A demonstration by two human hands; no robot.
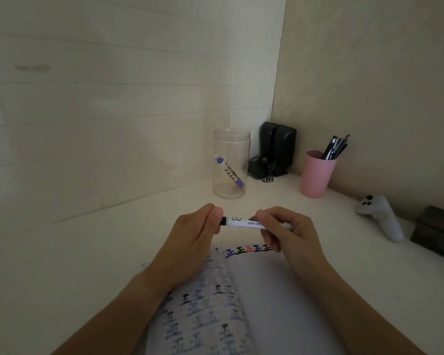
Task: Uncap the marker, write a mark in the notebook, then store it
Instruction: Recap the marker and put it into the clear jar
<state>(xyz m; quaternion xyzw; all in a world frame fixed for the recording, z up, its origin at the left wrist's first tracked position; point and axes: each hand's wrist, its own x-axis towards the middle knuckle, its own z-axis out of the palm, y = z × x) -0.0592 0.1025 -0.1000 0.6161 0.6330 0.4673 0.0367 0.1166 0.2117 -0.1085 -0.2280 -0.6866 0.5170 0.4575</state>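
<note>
I am holding the white black-capped marker [244, 222] level above the open notebook [254, 298]: left hand [192, 234] closing its grip over the cap, hiding it; right hand [285, 231] clamping the barrel.

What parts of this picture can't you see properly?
Head view, the only one:
- The cap end of the marker is covered by the left hand, so whether it is capped cannot be told.
- The small print on its barrel is too tiny to read.
- The notebook runs off the bottom edge, partly under both forearms.
- The right hand covers the end of the written row.
- The dark box is cut by the right edge.
</note>
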